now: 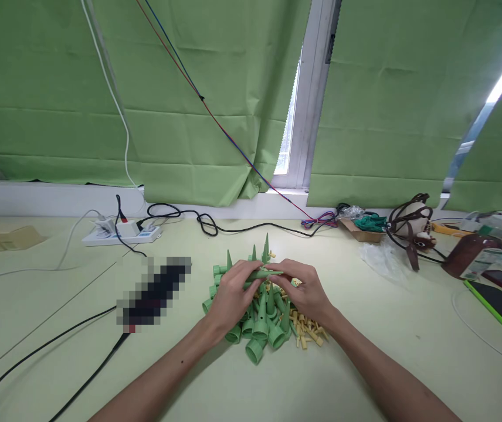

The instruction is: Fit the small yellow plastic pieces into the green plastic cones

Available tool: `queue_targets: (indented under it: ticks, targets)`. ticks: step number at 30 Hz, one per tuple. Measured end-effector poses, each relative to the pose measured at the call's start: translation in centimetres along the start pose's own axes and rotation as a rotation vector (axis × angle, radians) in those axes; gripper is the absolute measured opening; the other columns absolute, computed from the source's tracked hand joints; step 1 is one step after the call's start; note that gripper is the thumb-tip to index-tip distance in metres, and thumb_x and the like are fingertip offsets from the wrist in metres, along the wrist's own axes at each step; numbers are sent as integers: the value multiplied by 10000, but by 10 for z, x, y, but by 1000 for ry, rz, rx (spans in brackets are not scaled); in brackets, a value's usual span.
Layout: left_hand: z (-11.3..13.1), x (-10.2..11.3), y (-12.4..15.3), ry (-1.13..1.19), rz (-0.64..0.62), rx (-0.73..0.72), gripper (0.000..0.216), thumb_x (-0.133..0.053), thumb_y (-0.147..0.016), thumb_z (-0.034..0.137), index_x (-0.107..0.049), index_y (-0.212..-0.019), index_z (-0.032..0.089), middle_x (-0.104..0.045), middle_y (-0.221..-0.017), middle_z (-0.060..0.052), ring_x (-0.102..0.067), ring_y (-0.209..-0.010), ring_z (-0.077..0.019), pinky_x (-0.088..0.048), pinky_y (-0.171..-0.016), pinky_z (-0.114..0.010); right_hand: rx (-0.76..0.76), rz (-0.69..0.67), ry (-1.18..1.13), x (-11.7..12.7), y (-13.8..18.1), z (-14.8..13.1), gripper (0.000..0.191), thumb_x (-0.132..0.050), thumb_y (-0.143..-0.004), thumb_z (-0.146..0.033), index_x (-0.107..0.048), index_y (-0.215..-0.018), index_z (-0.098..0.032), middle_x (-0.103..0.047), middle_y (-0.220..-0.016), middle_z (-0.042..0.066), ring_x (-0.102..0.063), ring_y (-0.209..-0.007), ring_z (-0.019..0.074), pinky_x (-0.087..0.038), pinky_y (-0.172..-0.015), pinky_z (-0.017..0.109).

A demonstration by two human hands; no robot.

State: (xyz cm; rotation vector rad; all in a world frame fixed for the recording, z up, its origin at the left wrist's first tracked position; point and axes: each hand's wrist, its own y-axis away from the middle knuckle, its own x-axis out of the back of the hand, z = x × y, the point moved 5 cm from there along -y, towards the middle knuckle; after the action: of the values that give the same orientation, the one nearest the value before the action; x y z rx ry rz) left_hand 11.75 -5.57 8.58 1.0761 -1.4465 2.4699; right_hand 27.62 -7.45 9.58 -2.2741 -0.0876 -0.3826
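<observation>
My left hand (233, 292) is closed around a hollow green plastic cone (265, 274), which lies sideways with its tip to the right. The fingers of my right hand (306, 287) are pinched together against the side of this cone near its tip. Whatever sits between those fingertips is hidden. Below and behind both hands is a pile of similar green cones (260, 322), several standing with their points up and others tipped over. Small yellow plastic pegs (308, 329) lie heaped at the pile's right side, partly under my right hand.
A white power strip (123, 233) with plugs and black cables lies at the back left, near a blurred dark object (156, 296). To the right are a small cardboard box (363, 230), a plastic bag (383, 261), a brown bottle (473, 257) and a green-edged phone (501, 308).
</observation>
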Motion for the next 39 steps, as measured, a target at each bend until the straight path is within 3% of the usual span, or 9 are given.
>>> queue_targets:
  ticks: [4,10,15,19,28,36,39]
  targets:
    - [3,1,-3,15,-4,0,203,-552,-933,206,-594,-1130,187,-685,-1044,-84,-653,-970,-215,-570,-809,-361,-40,18,-18,2,0,0,179,-620,-908,-262,-749,-1024,-220,-697,-808,41,-583,-674,146,-470,-593,268]
    - [10,6,-4,7,93,-34,251,-569,-930,221,-584,-1180,194,-640,-1208,-104,-616,-1131,-232,-540,-948,-388,-179,157,-47,17,-1,6,229,-582,-926,-345,-738,-972,-183,-672,-799,51,-596,-665,151,-491,-571,270]
    - [12,10,-3,3,151,-27,187,-544,-939,189,-611,-1114,185,-645,-1092,-93,-631,-1039,-213,-558,-870,-345,-142,359,115,36,-2,11,216,-597,-916,-349,-712,-880,-169,-651,-766,45,-563,-640,144,-486,-590,278]
    - [11,9,-3,37,143,-2,160,-526,-946,178,-621,-1075,187,-630,-1015,-72,-625,-946,-186,-560,-802,-310,-161,422,238,44,-4,20,228,-592,-914,-361,-688,-856,-163,-655,-740,41,-563,-643,148,-471,-598,272]
    - [10,10,-2,9,176,20,134,-515,-947,167,-624,-1026,169,-645,-901,-58,-614,-837,-167,-515,-744,-293,-216,234,509,35,-24,36,263,-530,-916,-371,-672,-805,-180,-636,-628,6,-493,-517,130,-385,-576,263]
    - [3,3,2,-52,82,114,160,-522,-938,231,-664,-968,165,-665,-703,-13,-579,-567,-123,-451,-535,-238,-304,181,584,39,-53,87,295,-512,-873,-367,-639,-676,-188,-667,-636,41,-559,-586,173,-363,-606,282]
    - [5,0,1,-44,33,96,199,-516,-943,248,-657,-823,172,-609,-602,13,-530,-503,-109,-408,-503,-230,-304,153,576,38,-59,99,307,-509,-858,-362,-622,-634,-186,-660,-622,48,-560,-595,177,-368,-616,286]
